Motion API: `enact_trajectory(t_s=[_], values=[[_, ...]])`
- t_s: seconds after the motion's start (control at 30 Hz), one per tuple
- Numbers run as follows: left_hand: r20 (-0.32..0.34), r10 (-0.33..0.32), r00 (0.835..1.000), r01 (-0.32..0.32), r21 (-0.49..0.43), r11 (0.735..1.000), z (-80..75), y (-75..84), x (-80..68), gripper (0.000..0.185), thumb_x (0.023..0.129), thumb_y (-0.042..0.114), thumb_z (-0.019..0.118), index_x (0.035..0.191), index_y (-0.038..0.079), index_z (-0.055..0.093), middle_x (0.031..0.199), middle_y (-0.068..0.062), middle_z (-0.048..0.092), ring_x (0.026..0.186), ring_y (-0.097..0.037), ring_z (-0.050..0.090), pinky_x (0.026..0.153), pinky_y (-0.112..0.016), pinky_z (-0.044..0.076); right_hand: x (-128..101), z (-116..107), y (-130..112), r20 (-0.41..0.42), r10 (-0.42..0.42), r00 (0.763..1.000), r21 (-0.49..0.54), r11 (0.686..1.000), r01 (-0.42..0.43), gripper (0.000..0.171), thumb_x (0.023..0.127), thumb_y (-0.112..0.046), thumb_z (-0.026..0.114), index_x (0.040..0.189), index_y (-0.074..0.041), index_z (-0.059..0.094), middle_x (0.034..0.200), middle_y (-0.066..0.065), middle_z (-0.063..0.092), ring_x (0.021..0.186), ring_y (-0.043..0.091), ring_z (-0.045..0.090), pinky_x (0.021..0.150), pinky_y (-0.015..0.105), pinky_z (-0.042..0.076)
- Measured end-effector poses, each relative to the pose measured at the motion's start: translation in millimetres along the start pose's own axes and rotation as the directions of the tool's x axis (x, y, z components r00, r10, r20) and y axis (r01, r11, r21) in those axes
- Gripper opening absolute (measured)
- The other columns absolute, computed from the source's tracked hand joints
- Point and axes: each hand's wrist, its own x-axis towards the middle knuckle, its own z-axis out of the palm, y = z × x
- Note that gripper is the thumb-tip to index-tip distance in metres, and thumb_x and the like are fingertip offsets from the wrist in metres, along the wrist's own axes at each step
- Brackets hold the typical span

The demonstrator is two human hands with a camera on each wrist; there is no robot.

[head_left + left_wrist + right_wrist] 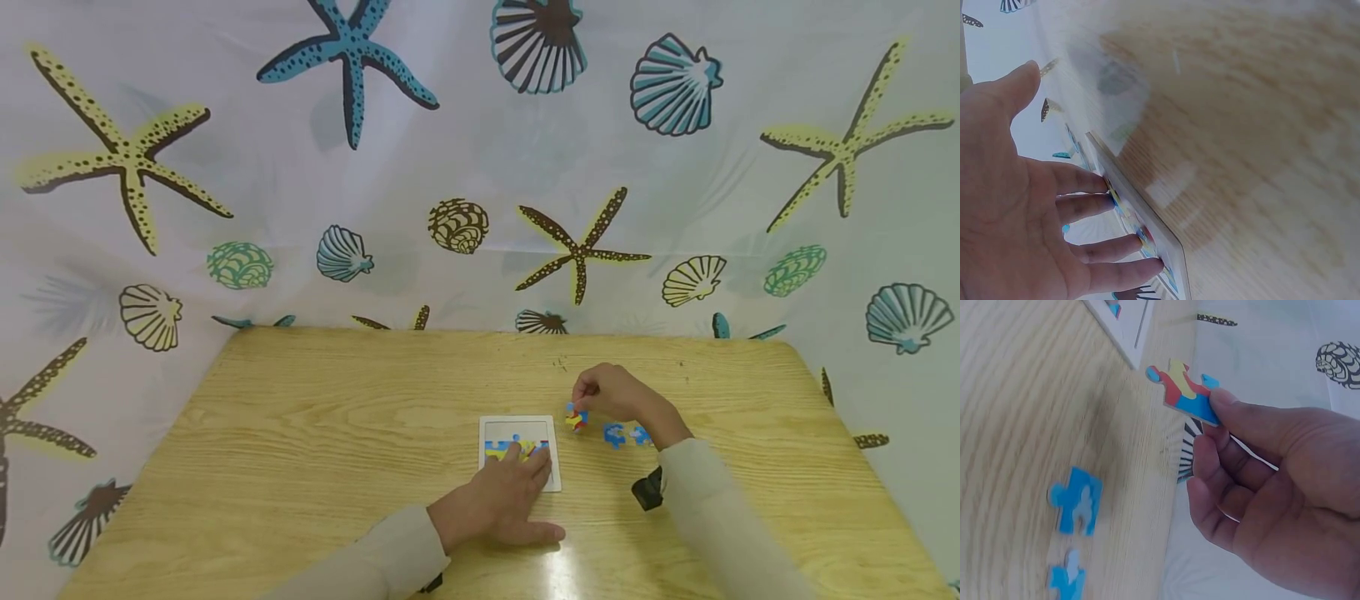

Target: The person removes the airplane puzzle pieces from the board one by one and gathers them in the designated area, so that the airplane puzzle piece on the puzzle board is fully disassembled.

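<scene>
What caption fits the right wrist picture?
Right hand pinches a colorful puzzle piece above the wooden table, two blue pieces lying below.

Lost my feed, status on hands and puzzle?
Left hand flat, pressing puzzle tray. Right hand pinches multicoloured piece. Two blue pieces loose; nothing blocking.

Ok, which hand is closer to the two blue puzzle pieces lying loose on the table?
The right hand. It holds a multicoloured piece just beside the blue pieces, which lie by its wrist. The left hand rests on the puzzle tray, farther away.
</scene>
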Motion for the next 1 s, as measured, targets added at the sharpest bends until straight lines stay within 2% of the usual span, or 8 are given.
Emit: enact_trajectory(t_s=[0.5, 0.67, 1.0], values=[[-0.018, 0.014, 1.000, -0.014, 0.014, 1.000, 6.5, 1.6, -11.2, 0.085, 0.078, 0.072, 0.025, 0.137, 0.011, 0.032, 0.142, -0.003, 0.025, 0.120, -0.035, 0.032, 0.078, -0.047, 0.043, -36.6, -17.8, 36.7, 0.002, 0.029, 1.000, -0.014, 0.999, -0.029, 0.009, 0.086, -0.007, 0.054, 0.082, -0.003, 0.061, 0.077, 0.003, 0.058, 0.068, 0.015, 0.049, 0.066, 0.032, 0.043], [-0.026, 0.015, 1.000, -0.015, 0.021, 1.000, 7.2, 1.5, -11.6, 0.085, 0.079, 0.072, 0.025, 0.137, 0.010, 0.031, 0.142, -0.003, 0.024, 0.121, -0.036, 0.031, 0.080, -0.049, 0.041, -46.2, -23.9, 47.4, 0.006, 0.044, 0.999, 0.012, 0.999, -0.044, 0.011, 0.087, -0.005, 0.051, 0.084, -0.001, 0.061, 0.079, 0.006, 0.059, 0.071, 0.022, 0.052, 0.065, 0.032, 0.043], [-0.051, 0.025, 0.998, -0.023, 0.039, 0.999, 10.1, 1.6, -11.9, 0.083, 0.081, 0.069, 0.026, 0.136, 0.008, 0.032, 0.140, -0.004, 0.026, 0.118, -0.035, 0.034, 0.076, -0.047, 0.043, -63.0, -31.9, 72.9, 0.017, 0.077, 0.997, -0.035, 0.996, -0.076, 0.013, 0.088, -0.006, 0.050, 0.084, -0.001, 0.061, 0.079, 0.003, 0.058, 0.068, 0.015, 0.046, 0.064, 0.030, 0.040]])
